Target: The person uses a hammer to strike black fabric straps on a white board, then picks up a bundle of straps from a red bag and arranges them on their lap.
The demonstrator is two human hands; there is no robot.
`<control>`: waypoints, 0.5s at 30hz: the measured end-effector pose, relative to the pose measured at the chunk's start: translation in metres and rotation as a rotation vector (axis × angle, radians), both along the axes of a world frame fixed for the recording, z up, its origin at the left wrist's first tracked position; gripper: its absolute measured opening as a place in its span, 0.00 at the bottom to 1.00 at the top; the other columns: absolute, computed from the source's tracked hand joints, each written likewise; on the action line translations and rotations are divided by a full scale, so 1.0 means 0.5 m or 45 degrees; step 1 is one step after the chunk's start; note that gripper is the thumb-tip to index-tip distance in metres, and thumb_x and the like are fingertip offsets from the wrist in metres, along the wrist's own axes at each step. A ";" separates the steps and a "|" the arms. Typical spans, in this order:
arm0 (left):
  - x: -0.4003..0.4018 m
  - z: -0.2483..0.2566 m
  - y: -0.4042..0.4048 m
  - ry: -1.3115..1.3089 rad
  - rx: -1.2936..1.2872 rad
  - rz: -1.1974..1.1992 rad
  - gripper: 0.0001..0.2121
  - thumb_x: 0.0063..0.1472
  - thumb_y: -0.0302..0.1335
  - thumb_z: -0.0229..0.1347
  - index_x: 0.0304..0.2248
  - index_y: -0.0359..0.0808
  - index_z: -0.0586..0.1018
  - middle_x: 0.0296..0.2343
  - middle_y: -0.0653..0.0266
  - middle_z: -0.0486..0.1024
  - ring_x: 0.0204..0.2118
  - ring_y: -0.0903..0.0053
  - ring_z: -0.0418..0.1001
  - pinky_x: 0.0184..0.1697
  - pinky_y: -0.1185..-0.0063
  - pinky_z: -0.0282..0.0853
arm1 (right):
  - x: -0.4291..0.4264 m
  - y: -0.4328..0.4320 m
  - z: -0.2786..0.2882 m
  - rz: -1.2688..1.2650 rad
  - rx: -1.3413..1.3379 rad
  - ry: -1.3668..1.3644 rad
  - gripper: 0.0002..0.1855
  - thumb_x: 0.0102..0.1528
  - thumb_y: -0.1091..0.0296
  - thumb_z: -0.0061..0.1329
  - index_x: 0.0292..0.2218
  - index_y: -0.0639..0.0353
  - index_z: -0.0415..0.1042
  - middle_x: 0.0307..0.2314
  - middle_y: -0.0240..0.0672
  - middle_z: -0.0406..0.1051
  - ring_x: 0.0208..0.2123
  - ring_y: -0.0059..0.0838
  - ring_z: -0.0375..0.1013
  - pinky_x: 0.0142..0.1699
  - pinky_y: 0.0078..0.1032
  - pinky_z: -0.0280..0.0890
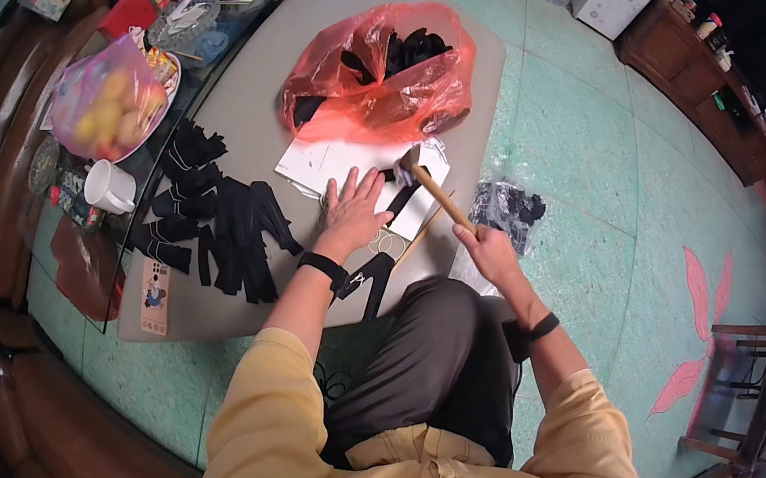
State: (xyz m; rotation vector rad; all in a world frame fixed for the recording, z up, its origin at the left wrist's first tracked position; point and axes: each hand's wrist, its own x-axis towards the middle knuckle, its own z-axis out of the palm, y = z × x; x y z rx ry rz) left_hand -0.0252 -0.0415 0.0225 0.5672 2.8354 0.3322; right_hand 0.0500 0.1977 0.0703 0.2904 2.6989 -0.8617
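Observation:
My right hand (487, 248) grips the wooden handle of a hammer (446, 202), whose metal head is over white paper sheets (332, 160). A short black strip (404, 199) lies on the paper beside the hammer head. My left hand (353, 212) is spread flat with its palm down at the left part of the paper; whether anything is under it is hidden. A thin wooden stick (421, 236) and pale elastic loops (386, 244) lie near my left wrist. A black strip with a metal piece (376, 282) is at the near table edge. Bundled black fabric strips (229, 227) lie to the left.
A red plastic bag (379, 99) with black pieces sits beyond the paper. A phone in a patterned case (154, 296) lies at the near left corner. The glass table on the left bears a white mug (109, 187) and bagged fruit (111, 110). A clear plastic bag (506, 211) lies right of the table.

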 end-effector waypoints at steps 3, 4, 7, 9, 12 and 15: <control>-0.001 -0.005 -0.004 0.036 0.140 0.065 0.34 0.55 0.43 0.49 0.57 0.41 0.53 0.59 0.68 0.46 0.62 0.69 0.36 0.61 0.59 0.28 | 0.018 -0.018 -0.048 -0.149 -0.180 0.148 0.32 0.53 0.40 0.39 0.26 0.68 0.70 0.22 0.59 0.68 0.30 0.57 0.69 0.36 0.43 0.62; -0.001 -0.007 0.000 0.056 0.163 0.083 0.32 0.54 0.42 0.50 0.56 0.40 0.55 0.58 0.67 0.47 0.62 0.69 0.37 0.61 0.59 0.29 | 0.017 -0.016 -0.060 -0.099 0.029 0.141 0.32 0.53 0.40 0.39 0.26 0.68 0.70 0.22 0.59 0.68 0.30 0.56 0.69 0.35 0.42 0.63; 0.021 -0.027 -0.005 0.178 0.179 0.082 0.31 0.54 0.40 0.51 0.56 0.39 0.57 0.58 0.64 0.49 0.62 0.67 0.39 0.61 0.60 0.28 | -0.008 0.006 -0.028 0.015 0.019 0.022 0.31 0.53 0.41 0.39 0.26 0.68 0.70 0.22 0.58 0.68 0.29 0.56 0.70 0.34 0.42 0.63; 0.015 -0.024 -0.009 0.193 0.202 0.093 0.30 0.55 0.40 0.50 0.55 0.39 0.58 0.57 0.64 0.50 0.62 0.68 0.39 0.61 0.60 0.28 | -0.019 0.002 -0.013 0.002 0.018 0.054 0.31 0.53 0.40 0.39 0.27 0.68 0.70 0.21 0.57 0.69 0.28 0.56 0.70 0.34 0.42 0.63; 0.018 -0.020 0.001 0.169 0.239 0.093 0.31 0.54 0.39 0.51 0.56 0.39 0.56 0.56 0.61 0.52 0.61 0.69 0.42 0.61 0.60 0.29 | -0.002 -0.009 -0.064 -0.181 -0.077 0.161 0.31 0.53 0.41 0.42 0.25 0.68 0.69 0.18 0.54 0.68 0.25 0.52 0.69 0.31 0.39 0.62; 0.015 -0.011 -0.001 0.062 0.299 0.188 0.36 0.53 0.40 0.53 0.57 0.38 0.51 0.56 0.57 0.52 0.61 0.69 0.43 0.61 0.61 0.30 | -0.018 -0.004 -0.050 -0.032 0.067 0.157 0.30 0.53 0.42 0.42 0.25 0.69 0.69 0.18 0.54 0.67 0.24 0.51 0.69 0.31 0.39 0.63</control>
